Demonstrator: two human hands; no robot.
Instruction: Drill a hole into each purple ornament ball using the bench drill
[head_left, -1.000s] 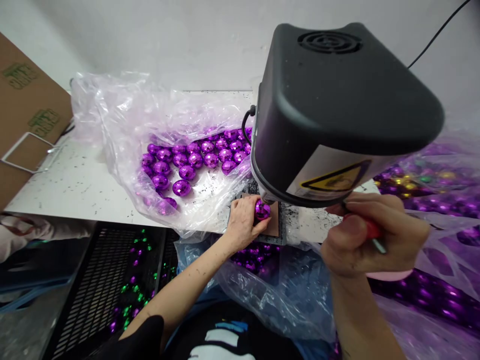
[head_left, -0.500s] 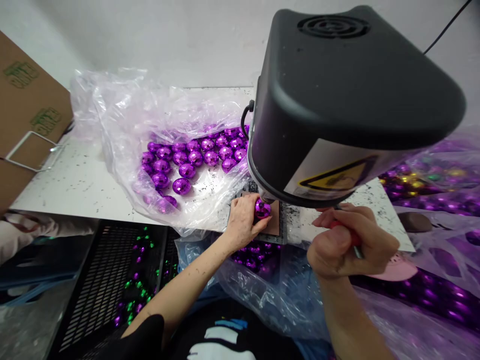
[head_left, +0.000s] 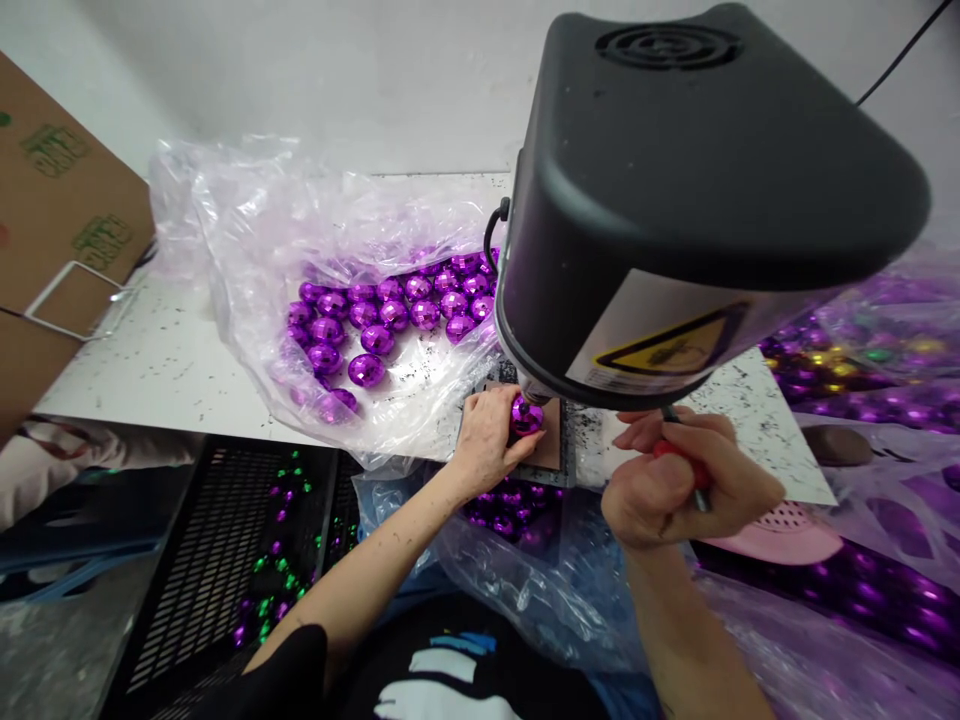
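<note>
My left hand [head_left: 487, 438] is closed around a shiny purple faceted ball [head_left: 526, 414], pressing it on a brown board [head_left: 551, 445] on the bench. Just above the ball is the tip of a black drill press [head_left: 697, 200]; whether it touches the ball I cannot tell. To the right, my right hand [head_left: 682, 480] wraps round a metal lever with a red grip [head_left: 679, 460] below the machine's head. Several more purple balls [head_left: 394, 315] lie in a clear plastic bag [head_left: 240, 260] left of the machine.
A cardboard box [head_left: 60, 180] stands at the far left. Below the bench are a black crate [head_left: 180, 560] with green and purple beads and a bag of purple balls [head_left: 514, 510]. At right lie a pink cap [head_left: 787, 535] and more bagged beads [head_left: 885, 600].
My right hand, on the red grip, has moved slightly left and nearer me. My left hand keeps the ball in the same place. The view has shifted a little.
</note>
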